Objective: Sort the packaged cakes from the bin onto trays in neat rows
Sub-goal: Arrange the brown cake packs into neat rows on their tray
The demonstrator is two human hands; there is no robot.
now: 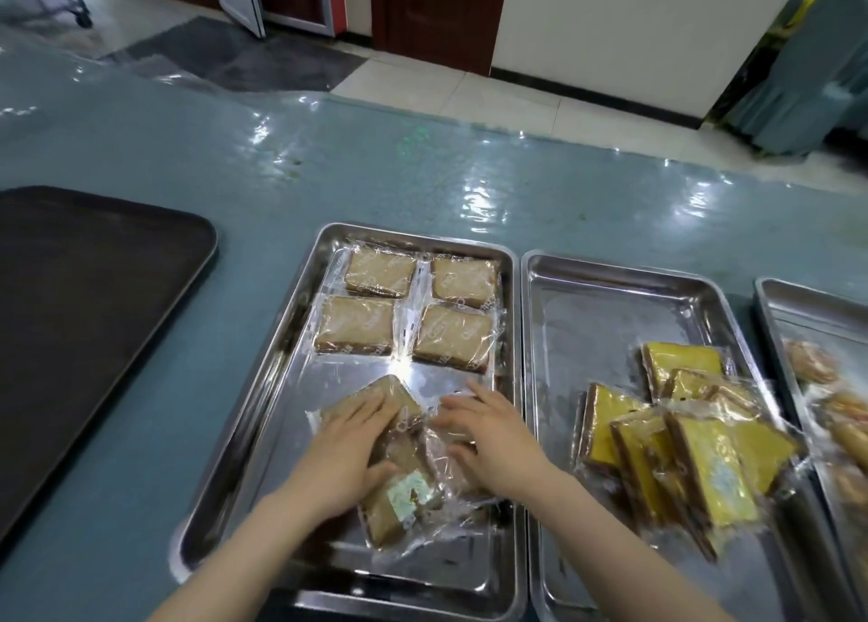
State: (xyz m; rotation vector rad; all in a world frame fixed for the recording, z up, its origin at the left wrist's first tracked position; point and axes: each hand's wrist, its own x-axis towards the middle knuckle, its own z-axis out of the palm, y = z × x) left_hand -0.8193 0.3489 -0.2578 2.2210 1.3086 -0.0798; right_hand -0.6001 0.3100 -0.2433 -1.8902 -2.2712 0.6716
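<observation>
A steel tray holds several brown packaged cakes laid in two neat rows at its far end. Nearer to me on the same tray lies a loose pile of brown cakes. My left hand lies over the pile's left side, fingers spread on a tilted cake and thumb against another. My right hand rests on the pile's right side, its fingers curved over a wrapped cake that it mostly hides.
A second steel tray to the right holds a jumble of yellow packaged cakes. A third tray at the far right holds round pastries. A dark tray lies at the left on the blue plastic-covered table.
</observation>
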